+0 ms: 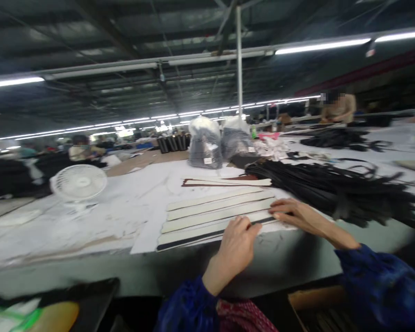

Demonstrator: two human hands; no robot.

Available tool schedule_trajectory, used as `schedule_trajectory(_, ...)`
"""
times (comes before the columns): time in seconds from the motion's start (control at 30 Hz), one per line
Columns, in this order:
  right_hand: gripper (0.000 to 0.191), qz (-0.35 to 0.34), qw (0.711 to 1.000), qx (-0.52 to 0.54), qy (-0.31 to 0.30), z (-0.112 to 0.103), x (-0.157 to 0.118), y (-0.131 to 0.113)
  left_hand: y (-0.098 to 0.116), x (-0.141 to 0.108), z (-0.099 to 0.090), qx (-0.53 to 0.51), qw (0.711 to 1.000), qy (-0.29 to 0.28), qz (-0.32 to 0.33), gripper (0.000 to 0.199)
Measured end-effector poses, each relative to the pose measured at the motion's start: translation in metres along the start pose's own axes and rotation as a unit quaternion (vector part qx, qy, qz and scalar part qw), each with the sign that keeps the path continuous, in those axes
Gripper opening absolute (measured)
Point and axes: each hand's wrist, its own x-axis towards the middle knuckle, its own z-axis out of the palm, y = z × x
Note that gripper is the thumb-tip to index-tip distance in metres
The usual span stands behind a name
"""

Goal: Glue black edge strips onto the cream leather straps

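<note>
Several long cream strips (200,213) lie side by side on white sheeting near the table's front edge. Along the nearest one runs a narrow black strip (190,240). My left hand (235,242) is over this front strip, fingers curled down and closed at the black strip, thumb pointing right. At the strips' right end is my right hand (299,216), its thumb and fingers drawn together at the end of the black strip. The undersides of both hands' fingertips are hidden. Behind these, brown and cream strips (224,182) form a separate small group.
A large heap of black strips (325,186) spreads to the right. A white fan (79,183) stands at the left. Filled plastic bags (204,145) and black rolls (173,143) are farther back. Another person (339,108) works at the far right. Below the edge is an open box (314,299).
</note>
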Motion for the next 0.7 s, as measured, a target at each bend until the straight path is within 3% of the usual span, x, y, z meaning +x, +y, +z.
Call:
schedule_trajectory(0.1, 0.043, -0.042, 0.998, -0.036, 0.037, 0.016, -0.011, 0.009, -0.011, -0.040, -0.006, -0.032, 0.994, 0.105, -0.005, 0.031)
schedule_trajectory(0.23, 0.042, -0.090, 0.990, -0.071, 0.083, 0.031, -0.020, 0.026, -0.041, -0.107, -0.014, 0.059, 0.964, 0.235, -0.111, 0.024)
schedule_trajectory(0.33, 0.046, -0.102, 0.985, -0.104, 0.095, 0.034, -0.019, 0.024, -0.067, -0.150, -0.018, 0.163, 0.947, 0.215, -0.176, 0.048)
schedule_trajectory(0.4, 0.042, -0.090, 0.984, -0.122, 0.091, 0.031, -0.020, 0.011, -0.082, -0.170, -0.019, 0.204, 0.945, 0.185, -0.179, 0.050)
schedule_trajectory(0.5, 0.036, -0.055, 0.984, -0.155, 0.064, 0.022, -0.028, -0.018, -0.096, -0.182, -0.023, 0.219, 0.939, 0.233, -0.128, 0.065)
schedule_trajectory(0.57, 0.043, -0.032, 0.984, -0.169, 0.052, 0.012, -0.041, -0.035, -0.099, -0.177, -0.026, 0.199, 0.943, 0.252, -0.091, 0.068)
schedule_trajectory(0.7, 0.044, 0.031, 0.994, -0.096, 0.049, -0.012, -0.092, -0.050, -0.074, -0.140, -0.019, 0.149, 0.956, 0.250, -0.025, 0.064)
